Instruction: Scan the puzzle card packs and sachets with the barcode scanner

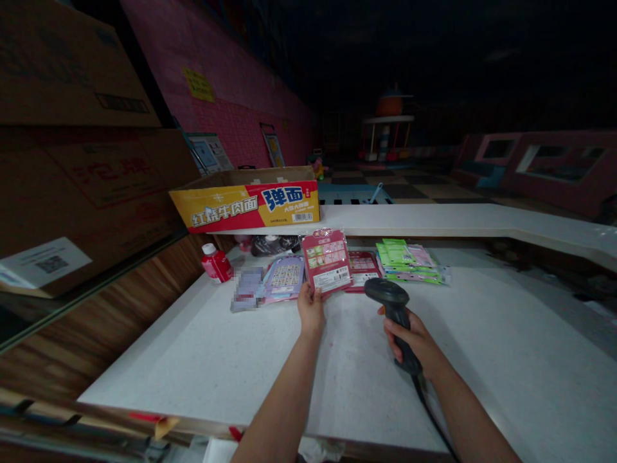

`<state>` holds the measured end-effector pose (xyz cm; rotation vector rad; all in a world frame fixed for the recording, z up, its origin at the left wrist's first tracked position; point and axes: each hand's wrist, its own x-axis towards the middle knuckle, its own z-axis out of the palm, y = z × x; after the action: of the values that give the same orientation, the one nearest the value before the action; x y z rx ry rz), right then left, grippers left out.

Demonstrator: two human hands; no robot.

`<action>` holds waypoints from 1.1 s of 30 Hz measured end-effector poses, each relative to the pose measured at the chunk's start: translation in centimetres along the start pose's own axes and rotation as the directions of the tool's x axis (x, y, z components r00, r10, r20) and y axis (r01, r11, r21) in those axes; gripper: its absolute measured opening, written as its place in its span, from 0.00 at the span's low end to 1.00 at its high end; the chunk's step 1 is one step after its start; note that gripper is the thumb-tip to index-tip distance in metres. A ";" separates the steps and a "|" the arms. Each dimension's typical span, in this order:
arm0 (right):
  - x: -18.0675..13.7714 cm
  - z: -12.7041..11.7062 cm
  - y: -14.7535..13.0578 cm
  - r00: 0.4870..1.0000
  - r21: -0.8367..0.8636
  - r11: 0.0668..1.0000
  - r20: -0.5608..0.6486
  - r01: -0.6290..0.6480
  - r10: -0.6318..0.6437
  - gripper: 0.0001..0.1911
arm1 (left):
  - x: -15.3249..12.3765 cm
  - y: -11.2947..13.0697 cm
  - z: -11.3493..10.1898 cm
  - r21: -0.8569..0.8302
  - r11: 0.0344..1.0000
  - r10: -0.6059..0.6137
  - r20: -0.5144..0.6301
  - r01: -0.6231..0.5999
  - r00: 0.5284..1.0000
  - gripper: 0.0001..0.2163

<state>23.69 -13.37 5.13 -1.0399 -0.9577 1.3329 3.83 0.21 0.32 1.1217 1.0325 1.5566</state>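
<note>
My left hand point(311, 310) is closed on the bottom edge of a pink flat packet point(327, 261) and holds it up over the white counter point(241, 366), printed back toward me. My right hand point(414, 341) grips a black handheld barcode scanner point(393, 302) by its handle, the scanner head pointing at the pink packet from the right. The scanner's cable point(431, 415) runs back along my right forearm. More flat packets lie behind: a purple one point(284, 278), another pink one point(364, 267) and a fanned green and pink stack point(409, 260).
A red bottle with a white cap point(216, 263) stands at the counter's left. A yellow and red noodle carton point(248, 199) sits on the raised ledge point(457, 222) behind. Large brown cardboard boxes point(81, 167) are stacked at the left above a wooden panel. The room beyond is dark.
</note>
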 end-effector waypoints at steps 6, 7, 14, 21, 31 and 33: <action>0.7 -0.4 0.6 0.995 0.051 0.999 -0.095 -0.017 0.022 0.23 | -0.3 0.2 0.1 -0.085 0.994 0.069 0.042 -0.065 0.997 0.25; 0.9 -0.5 0.7 0.995 0.053 0.998 -0.099 -0.024 0.029 0.24 | -0.4 0.3 0.1 -0.094 0.992 0.085 0.045 -0.080 0.995 0.25; 1.4 -0.8 0.8 0.987 0.122 0.992 -0.150 -0.038 0.056 0.26 | -0.6 2.1 -1.3 -0.053 0.981 0.182 -0.097 -0.188 0.978 0.23; 1.5 -0.9 1.0 0.975 0.176 0.983 -0.201 -0.056 0.092 0.28 | 2.1 4.4 -5.6 0.334 0.923 0.311 -0.360 -0.190 0.880 0.15; 1.9 -1.4 1.4 0.981 0.209 0.976 -0.168 -0.064 0.100 0.24 | 2.0 5.3 -8.7 0.644 0.763 0.440 -0.454 -0.056 0.775 0.16; 1.8 -1.5 1.5 0.981 0.214 0.975 -0.164 -0.065 0.102 0.23 | 1.6 5.7 -8.5 0.745 0.667 0.503 -0.437 -0.014 0.746 0.16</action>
<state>24.80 -11.70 3.23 -1.0254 -0.6358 1.3552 -5.78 -0.37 4.07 1.3408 2.1456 1.8922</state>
